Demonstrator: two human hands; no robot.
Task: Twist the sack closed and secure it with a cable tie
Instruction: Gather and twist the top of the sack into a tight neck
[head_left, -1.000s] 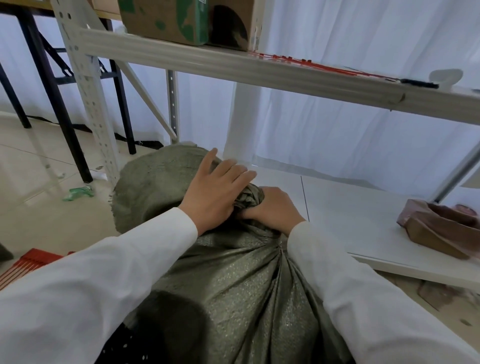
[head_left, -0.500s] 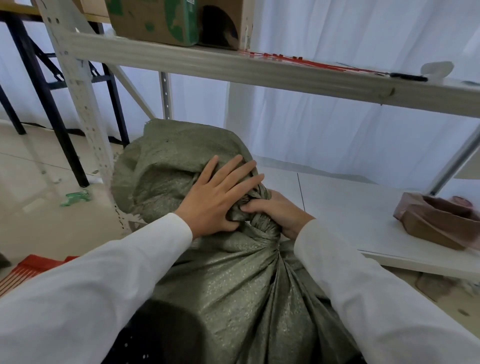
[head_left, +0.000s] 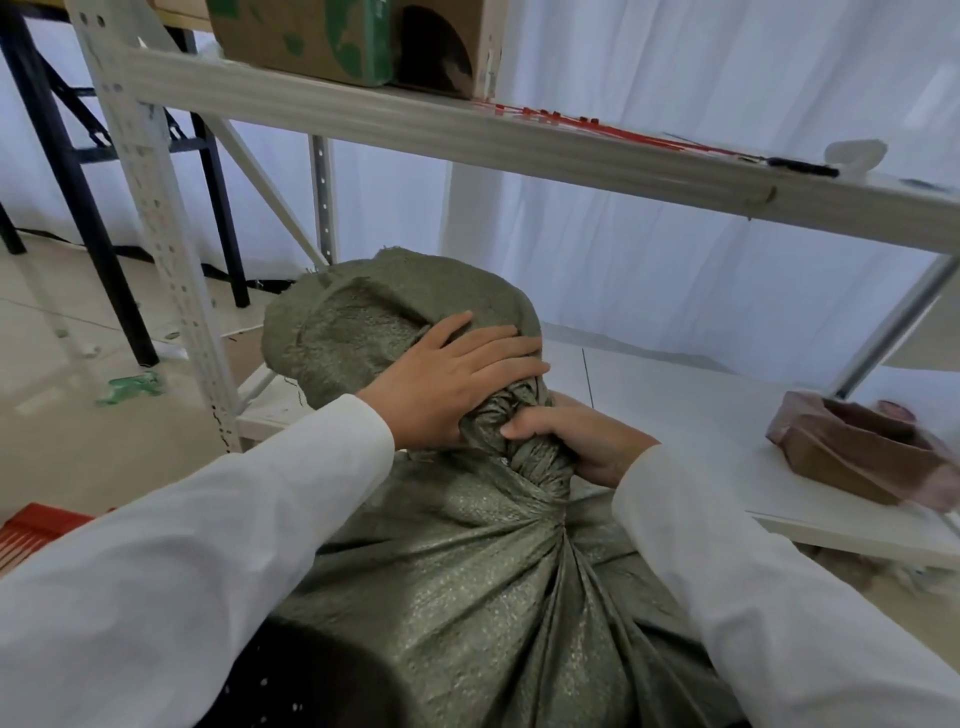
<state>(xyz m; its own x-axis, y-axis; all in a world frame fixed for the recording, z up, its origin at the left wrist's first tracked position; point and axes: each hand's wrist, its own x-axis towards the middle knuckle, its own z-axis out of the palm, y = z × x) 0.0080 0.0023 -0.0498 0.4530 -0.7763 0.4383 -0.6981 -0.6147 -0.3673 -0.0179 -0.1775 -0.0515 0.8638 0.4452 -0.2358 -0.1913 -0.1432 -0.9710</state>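
A green woven sack (head_left: 467, 597) stands in front of me, its fabric gathered into a twisted neck (head_left: 535, 467). My right hand (head_left: 587, 441) grips that neck from the right, fingers and thumb curled round it. Just above it, my left hand (head_left: 452, 379) lies over the sack's loose top flap (head_left: 363, 322), fingers laid fairly straight across the fabric. Its thumb is hidden. Red cable ties (head_left: 597, 124) and a black cable tie (head_left: 800, 167) lie on the upper shelf. More red ties (head_left: 36, 525) show at the lower left edge.
A white metal rack surrounds the sack: its beam (head_left: 467, 135) overhead, an upright post (head_left: 150, 223) to the left, a low white shelf board (head_left: 701, 415) on the right. A brown folded thing (head_left: 857, 457) lies on that board. A cardboard box (head_left: 311, 36) sits above. Black table legs (head_left: 104, 234) stand left.
The neck is twisted tighter and shows more rope-like turns. The loose top flap has swung up and left. My left hand stayed over the flap; my right hand now grips lower.
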